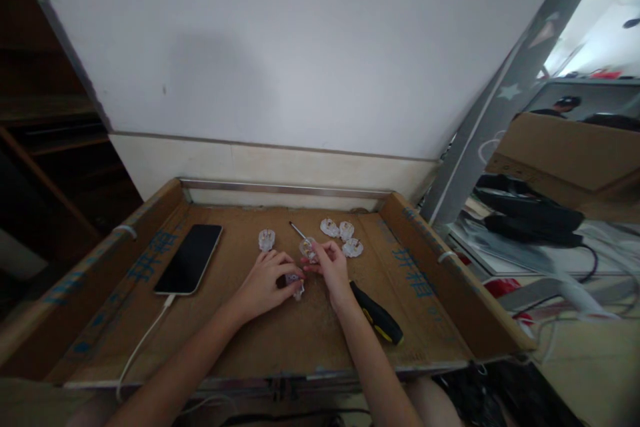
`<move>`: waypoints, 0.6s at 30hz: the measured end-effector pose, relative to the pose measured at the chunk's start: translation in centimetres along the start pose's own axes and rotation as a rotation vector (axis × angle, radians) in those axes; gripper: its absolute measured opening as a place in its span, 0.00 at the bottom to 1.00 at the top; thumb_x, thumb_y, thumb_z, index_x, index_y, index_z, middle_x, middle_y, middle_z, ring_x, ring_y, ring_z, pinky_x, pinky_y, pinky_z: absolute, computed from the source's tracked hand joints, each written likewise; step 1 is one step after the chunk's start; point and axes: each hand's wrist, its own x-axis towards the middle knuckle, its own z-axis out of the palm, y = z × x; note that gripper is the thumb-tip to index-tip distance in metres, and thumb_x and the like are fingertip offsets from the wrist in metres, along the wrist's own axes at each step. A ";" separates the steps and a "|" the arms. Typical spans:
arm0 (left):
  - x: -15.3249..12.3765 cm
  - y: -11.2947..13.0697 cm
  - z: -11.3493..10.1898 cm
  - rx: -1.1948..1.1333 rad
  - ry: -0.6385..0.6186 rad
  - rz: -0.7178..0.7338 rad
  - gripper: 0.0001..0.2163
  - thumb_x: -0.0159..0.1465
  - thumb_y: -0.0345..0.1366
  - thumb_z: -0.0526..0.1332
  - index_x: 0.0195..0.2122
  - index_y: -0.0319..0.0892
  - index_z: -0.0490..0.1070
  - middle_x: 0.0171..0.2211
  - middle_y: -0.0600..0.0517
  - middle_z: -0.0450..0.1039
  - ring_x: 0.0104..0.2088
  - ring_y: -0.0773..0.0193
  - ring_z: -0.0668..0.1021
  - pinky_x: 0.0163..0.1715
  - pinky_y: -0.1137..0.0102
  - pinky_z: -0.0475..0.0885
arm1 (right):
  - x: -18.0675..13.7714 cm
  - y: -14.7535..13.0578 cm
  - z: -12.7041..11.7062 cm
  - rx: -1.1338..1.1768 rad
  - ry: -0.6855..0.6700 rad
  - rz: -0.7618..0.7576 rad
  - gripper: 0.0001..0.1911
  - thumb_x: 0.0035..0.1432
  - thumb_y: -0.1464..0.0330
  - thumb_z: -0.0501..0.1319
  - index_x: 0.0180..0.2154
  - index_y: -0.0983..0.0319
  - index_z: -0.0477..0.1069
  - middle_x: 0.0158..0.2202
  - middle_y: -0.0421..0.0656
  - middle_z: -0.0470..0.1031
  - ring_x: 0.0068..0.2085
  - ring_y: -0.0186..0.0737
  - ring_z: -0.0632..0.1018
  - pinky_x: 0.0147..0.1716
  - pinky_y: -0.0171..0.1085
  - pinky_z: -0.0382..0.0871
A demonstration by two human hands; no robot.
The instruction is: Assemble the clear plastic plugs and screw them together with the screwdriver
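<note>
My left hand (265, 280) rests on the cardboard tray (280, 327), fingers curled round a small clear plastic plug part (296, 282). My right hand (330, 265) pinches another clear plug piece (308, 249) just above and beside it. A thin screwdriver (297, 229) lies just beyond the hands. One clear plug (267, 239) sits to the left of it, and three clear plugs (343, 236) lie in a cluster behind my right hand. A black and yellow tool handle (377, 315) lies by my right wrist.
A black phone (189, 258) lies on the tray's left side with a white cable (143, 340) running off the front edge. The tray has raised cardboard walls (450, 273). A white wall stands behind. Black cables and a cardboard box (565, 153) lie to the right.
</note>
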 end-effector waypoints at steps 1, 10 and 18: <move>0.0 -0.1 0.1 -0.013 0.005 -0.001 0.05 0.61 0.37 0.61 0.36 0.47 0.74 0.38 0.53 0.72 0.41 0.60 0.71 0.45 0.63 0.60 | 0.0 0.0 0.0 -0.009 -0.004 0.004 0.09 0.60 0.67 0.58 0.39 0.66 0.67 0.31 0.38 0.70 0.27 0.28 0.72 0.24 0.30 0.70; 0.2 -0.4 0.2 -0.275 0.089 -0.083 0.03 0.61 0.35 0.59 0.32 0.42 0.71 0.32 0.52 0.74 0.36 0.61 0.73 0.41 0.65 0.65 | 0.2 0.4 -0.1 -0.076 -0.009 -0.005 0.11 0.60 0.65 0.57 0.41 0.66 0.67 0.34 0.40 0.71 0.30 0.30 0.73 0.28 0.33 0.71; 1.0 -1.6 -0.1 -0.581 0.490 -0.214 0.08 0.62 0.37 0.56 0.39 0.41 0.70 0.37 0.50 0.73 0.38 0.63 0.75 0.39 0.69 0.69 | 0.5 0.6 -0.3 -0.088 -0.056 -0.013 0.10 0.61 0.65 0.57 0.40 0.66 0.67 0.31 0.39 0.70 0.27 0.28 0.72 0.25 0.31 0.70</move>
